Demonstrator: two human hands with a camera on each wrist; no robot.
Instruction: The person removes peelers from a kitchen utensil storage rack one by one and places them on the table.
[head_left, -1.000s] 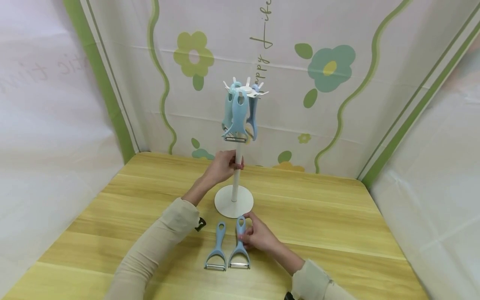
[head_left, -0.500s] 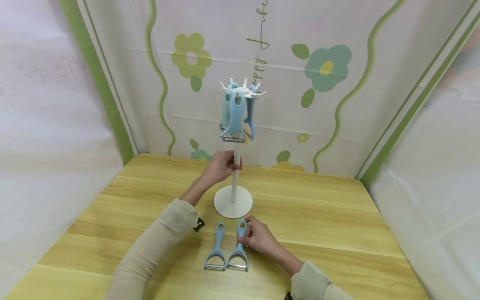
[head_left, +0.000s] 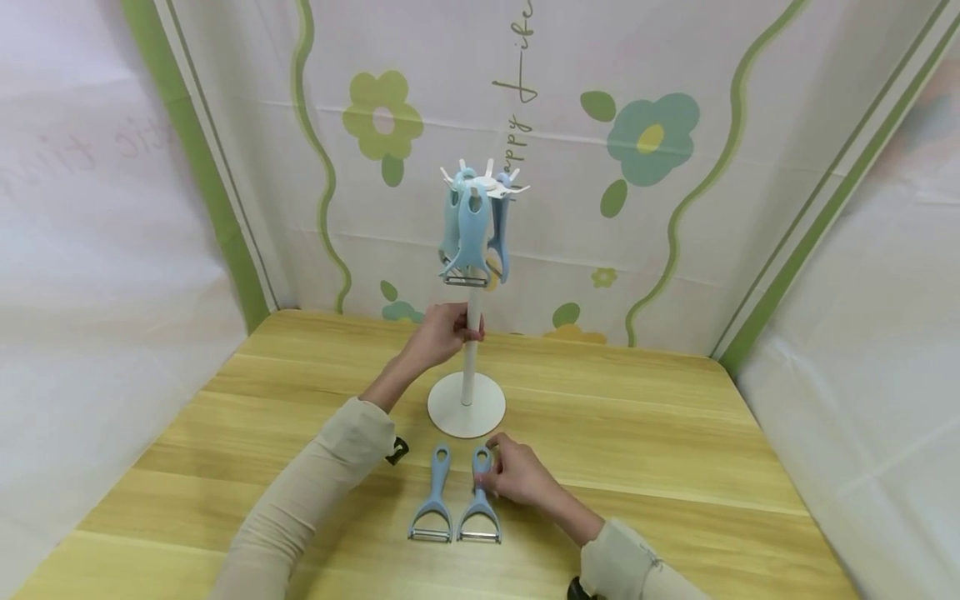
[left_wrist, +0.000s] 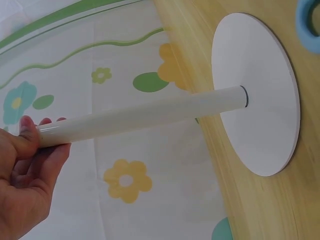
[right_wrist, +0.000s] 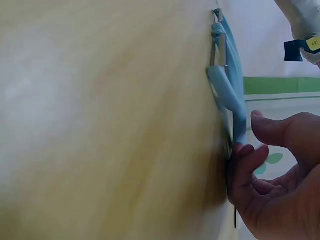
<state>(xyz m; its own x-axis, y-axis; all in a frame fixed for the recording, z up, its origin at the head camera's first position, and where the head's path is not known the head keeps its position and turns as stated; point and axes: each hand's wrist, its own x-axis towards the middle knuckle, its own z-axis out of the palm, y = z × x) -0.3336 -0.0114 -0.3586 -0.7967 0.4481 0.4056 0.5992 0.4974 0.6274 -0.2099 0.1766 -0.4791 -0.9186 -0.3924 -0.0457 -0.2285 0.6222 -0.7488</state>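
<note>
My left hand [head_left: 444, 333] grips the pole of a white stand [head_left: 467, 408] with a round base, in the head view. From its top prongs hang three bluish Y-shaped peelers [head_left: 472, 229]. On the table in front of the base lie two light-blue peelers: the left peeler [head_left: 437, 492] and the right peeler [head_left: 480, 504]. My right hand [head_left: 520, 475] is at the right peeler's handle. In the right wrist view its fingertips touch the handle [right_wrist: 239, 125] near the end, while the thumb stands slightly off it. The left wrist view shows fingers and thumb round the pole [left_wrist: 145, 116].
The wooden table [head_left: 637, 433] runs back to a flowered cloth wall [head_left: 562, 250], with more cloth at both sides. Several white prongs [head_left: 489, 171] stick out from the stand's top, close to the hanging peelers.
The right peeler has shifted slightly towards me and its tilt has changed a little, my right hand staying at its handle. The left hand keeps its grip on the pole.
</note>
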